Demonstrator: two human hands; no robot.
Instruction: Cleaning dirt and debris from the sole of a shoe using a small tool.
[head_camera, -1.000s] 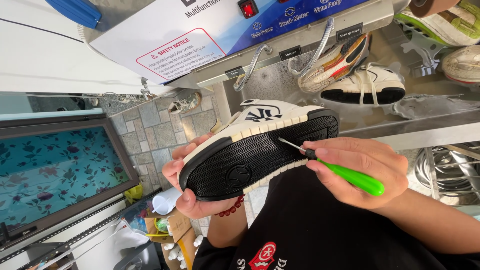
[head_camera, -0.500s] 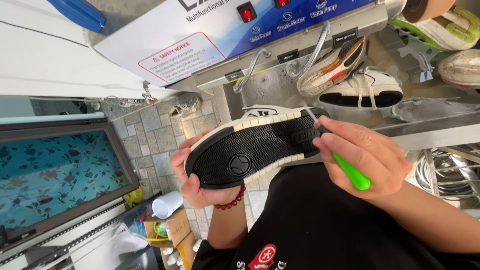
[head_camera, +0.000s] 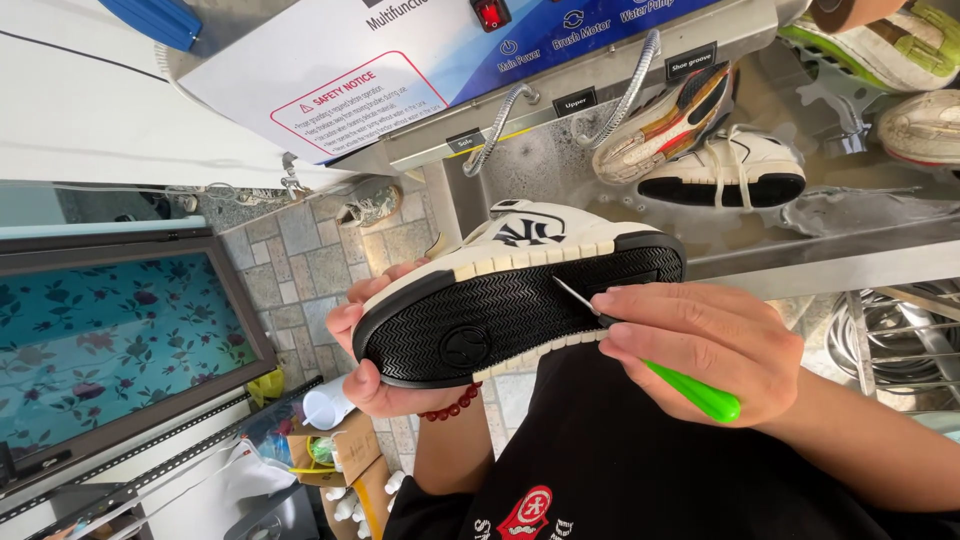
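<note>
My left hand (head_camera: 372, 352) grips a cream sneaker (head_camera: 520, 296) at its heel end, black ridged sole turned up toward me. A red bead bracelet sits on that wrist. My right hand (head_camera: 702, 340) is closed around a thin metal pick with a green handle (head_camera: 692, 390). The pick's tip rests on the sole's grooves near the toe end. I wear a black shirt below both hands.
A steel cleaning machine (head_camera: 560, 120) with a blue panel, red switch and flexible hoses stands ahead. Several sneakers (head_camera: 715, 150) lie in its wet trough. A floral-patterned panel (head_camera: 110, 350) is at the left, a wire rack (head_camera: 900, 340) at the right, boxes on the tiled floor below.
The shoe has shifted slightly and tilted its sole more toward me. My right hand has slid the pick's tip along the sole grooves near the toe.
</note>
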